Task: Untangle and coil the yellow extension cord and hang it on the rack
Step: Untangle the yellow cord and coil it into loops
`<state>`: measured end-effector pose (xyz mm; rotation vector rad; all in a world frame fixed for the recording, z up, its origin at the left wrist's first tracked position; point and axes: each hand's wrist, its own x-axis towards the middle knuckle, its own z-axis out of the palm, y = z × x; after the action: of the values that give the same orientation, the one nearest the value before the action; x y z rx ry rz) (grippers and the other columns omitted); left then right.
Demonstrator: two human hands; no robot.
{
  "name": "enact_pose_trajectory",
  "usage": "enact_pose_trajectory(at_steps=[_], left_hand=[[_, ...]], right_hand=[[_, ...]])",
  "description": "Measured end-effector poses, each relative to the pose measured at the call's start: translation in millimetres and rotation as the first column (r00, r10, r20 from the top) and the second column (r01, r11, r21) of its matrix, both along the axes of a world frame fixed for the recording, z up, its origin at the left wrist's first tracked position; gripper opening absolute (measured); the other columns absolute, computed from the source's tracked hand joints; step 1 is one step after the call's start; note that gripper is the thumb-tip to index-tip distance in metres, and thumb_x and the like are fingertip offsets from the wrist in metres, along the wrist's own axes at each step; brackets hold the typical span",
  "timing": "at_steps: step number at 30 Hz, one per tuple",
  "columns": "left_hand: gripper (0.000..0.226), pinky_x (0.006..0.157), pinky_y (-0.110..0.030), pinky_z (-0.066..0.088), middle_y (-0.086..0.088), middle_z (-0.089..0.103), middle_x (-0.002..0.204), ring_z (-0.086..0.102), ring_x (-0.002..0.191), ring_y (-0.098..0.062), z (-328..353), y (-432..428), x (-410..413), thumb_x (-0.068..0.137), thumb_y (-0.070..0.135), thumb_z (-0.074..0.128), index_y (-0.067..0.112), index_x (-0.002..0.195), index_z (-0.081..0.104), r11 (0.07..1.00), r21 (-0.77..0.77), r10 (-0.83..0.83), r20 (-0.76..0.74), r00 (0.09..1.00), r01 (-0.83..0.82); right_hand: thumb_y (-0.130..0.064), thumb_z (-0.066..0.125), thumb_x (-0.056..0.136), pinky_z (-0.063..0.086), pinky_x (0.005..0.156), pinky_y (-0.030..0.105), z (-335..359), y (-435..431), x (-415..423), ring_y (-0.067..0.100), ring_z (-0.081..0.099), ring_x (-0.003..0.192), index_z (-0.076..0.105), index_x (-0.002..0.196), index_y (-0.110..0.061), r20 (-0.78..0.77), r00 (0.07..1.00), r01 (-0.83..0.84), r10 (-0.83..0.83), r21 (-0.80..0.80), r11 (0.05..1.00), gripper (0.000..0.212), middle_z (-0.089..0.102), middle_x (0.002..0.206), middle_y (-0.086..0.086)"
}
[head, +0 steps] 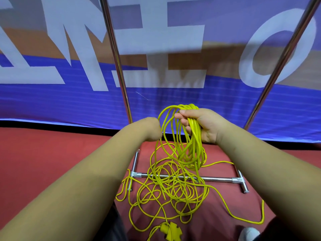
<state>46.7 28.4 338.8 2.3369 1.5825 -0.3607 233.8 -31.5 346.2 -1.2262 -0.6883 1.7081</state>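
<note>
From my remote seat, the left hand [147, 130] is turned away from the head camera, its fingers hidden behind the wrist, so I cannot tell whether they pinch a strand or hang free; one loop of the yellow extension cord [194, 129] passes just beside them. Below and between both sets of fingers, most of the cord lies in a loose tangle on the red floor [52, 153], draped over the low crossbar of the rack [218, 179], with the yellow socket block [171, 229] nearest me and partly cut off at the frame's bottom edge. To the right, the right hand [206, 126] grasps a bunch of gathered loops, its fingers [184, 121] curled round them and the coils hanging beneath. I judge the cord light, thin and limp, likely to snag on itself and on the crossbar; the bundle is best held where the curled fingers already have it, while single strands are fed up one at a time. The rack's top rail lies out of frame above, the crossings within the tangle are too dense to read, and the plug end is nowhere I can make out.
</note>
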Motion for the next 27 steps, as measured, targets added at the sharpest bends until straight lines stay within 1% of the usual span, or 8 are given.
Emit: enact_pose_trajectory(at_steps=[2,5,11,14,16,20,23,27], left_hand=[[0.021,0.085,-0.029,0.050,-0.004,0.068,0.117,0.064,0.108,-0.023,-2,-6,2,0.095,0.018,0.061,0.012,0.115,0.066,0.951,-0.224,-0.180,0.155,0.971,0.212],[0.065,0.115,-0.039,0.043,0.008,0.063,0.141,0.057,0.133,-0.014,-18,-21,1,0.084,0.027,0.078,0.028,0.144,0.052,0.723,-0.519,-0.206,0.469,0.859,0.456],[0.106,0.111,-0.031,0.046,0.012,0.063,0.134,0.059,0.125,-0.004,-37,-43,20,0.070,0.048,0.093,0.033,0.153,0.029,0.856,-0.347,-0.105,0.609,0.786,0.384],[0.087,0.088,-0.025,0.054,0.005,0.074,0.105,0.068,0.094,-0.002,-39,-53,31,0.074,0.039,0.093,0.034,0.144,0.041,0.906,-0.287,-0.004,0.732,0.682,0.313],[0.067,0.081,-0.033,0.057,0.005,0.073,0.090,0.069,0.081,-0.007,-41,-54,38,0.076,0.038,0.092,0.035,0.132,0.054,0.928,-0.258,0.047,0.796,0.604,0.269],[0.043,0.085,-0.057,0.059,-0.011,0.075,0.092,0.075,0.088,-0.036,-46,-55,44,0.083,0.022,0.085,0.023,0.118,0.061,0.924,-0.311,0.134,0.809,0.573,0.223],[0.034,0.086,-0.064,0.057,-0.013,0.076,0.106,0.072,0.098,-0.043,-47,-56,44,0.084,0.020,0.078,0.024,0.113,0.060,0.908,-0.335,0.139,0.810,0.570,0.253],[0.022,0.082,-0.065,0.057,-0.009,0.079,0.090,0.073,0.094,-0.044,-42,-53,44,0.091,0.016,0.065,0.026,0.106,0.052,0.919,-0.314,0.115,0.792,0.600,0.239]], right_hand=[[-0.016,0.064,0.104,0.052,0.045,0.018,-3,4,-1,0.003,0.066,0.054,0.071,0.113,-0.005,-0.053,0.994,0.095,-0.092,0.038,0.995,0.016,0.078,0.077,-0.001],[-0.014,0.066,0.103,0.051,0.045,0.018,-5,9,0,0.003,0.066,0.055,0.069,0.118,-0.004,-0.108,0.973,0.214,-0.206,0.068,0.975,0.018,0.079,0.081,0.001],[-0.010,0.065,0.102,0.048,0.042,0.019,-4,17,13,0.005,0.060,0.051,0.070,0.102,-0.005,-0.288,0.907,0.331,-0.307,0.039,0.943,0.007,0.076,0.084,0.005],[-0.011,0.067,0.102,0.052,0.047,0.020,-3,21,20,0.006,0.062,0.052,0.069,0.102,-0.002,-0.350,0.866,0.391,-0.358,0.027,0.920,0.009,0.073,0.078,0.004],[-0.010,0.068,0.101,0.054,0.050,0.021,-2,22,23,0.008,0.064,0.054,0.068,0.103,-0.003,-0.375,0.851,0.405,-0.369,0.021,0.914,0.008,0.072,0.072,0.003],[-0.010,0.069,0.100,0.056,0.053,0.023,0,21,21,0.009,0.067,0.057,0.069,0.104,-0.002,-0.388,0.847,0.399,-0.363,0.012,0.917,0.009,0.074,0.077,0.004],[-0.011,0.068,0.101,0.059,0.056,0.025,1,19,20,0.010,0.071,0.064,0.069,0.107,-0.001,-0.378,0.855,0.394,-0.355,0.028,0.919,0.011,0.077,0.083,0.006],[-0.017,0.065,0.102,0.062,0.066,0.030,3,10,22,0.012,0.073,0.075,0.078,0.098,-0.006,-0.270,0.934,0.273,-0.235,0.115,0.955,0.017,0.078,0.096,0.003]])
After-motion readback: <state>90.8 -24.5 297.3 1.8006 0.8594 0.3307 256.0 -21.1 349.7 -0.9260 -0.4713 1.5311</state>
